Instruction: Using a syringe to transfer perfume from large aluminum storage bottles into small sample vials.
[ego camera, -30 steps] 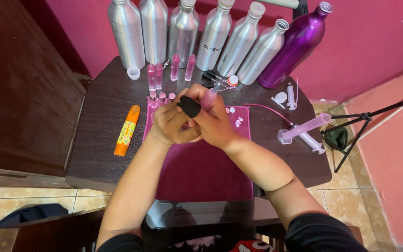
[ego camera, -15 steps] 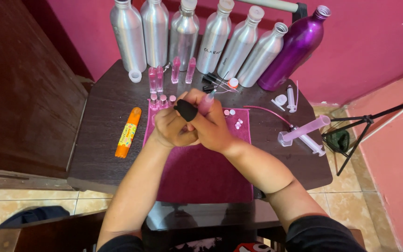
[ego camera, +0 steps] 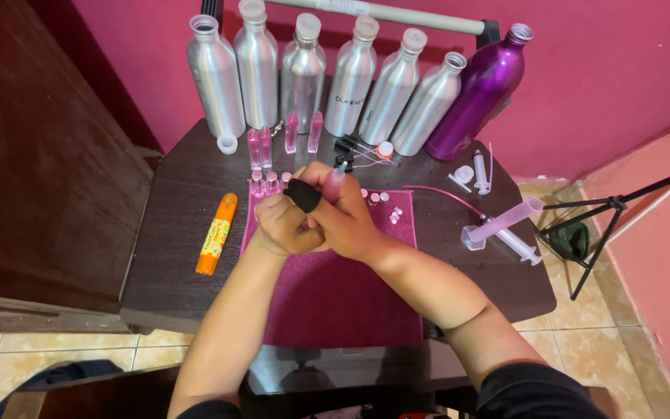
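Both my hands meet above the far end of a magenta cloth (ego camera: pixel 335 295) on a dark table (ego camera: pixel 172 256). My right hand (ego camera: pixel 347 221) grips a small pink vial (ego camera: pixel 333 182) that points up and away. Pressed against it, my left hand (ego camera: pixel 284 225) has a black cover on its thumb tip (ego camera: pixel 302 195). Just beyond my hands stand several small pink vials (ego camera: pixel 265 182), and small white caps (ego camera: pixel 381 200) lie on the cloth.
Several silver bottles (ego camera: pixel 304 74) and a purple bottle (ego camera: pixel 482 89) line the pink back wall. An orange tube (ego camera: pixel 216 233) lies left of the cloth. Large and small syringes (ego camera: pixel 502 221) with pink tubing lie at right. A black tripod (ego camera: pixel 606 209) stands beyond the table's right edge.
The view has tilted, so everything sits lower in frame. My hands have stayed together on the pink vial, which has turned slightly more upright.
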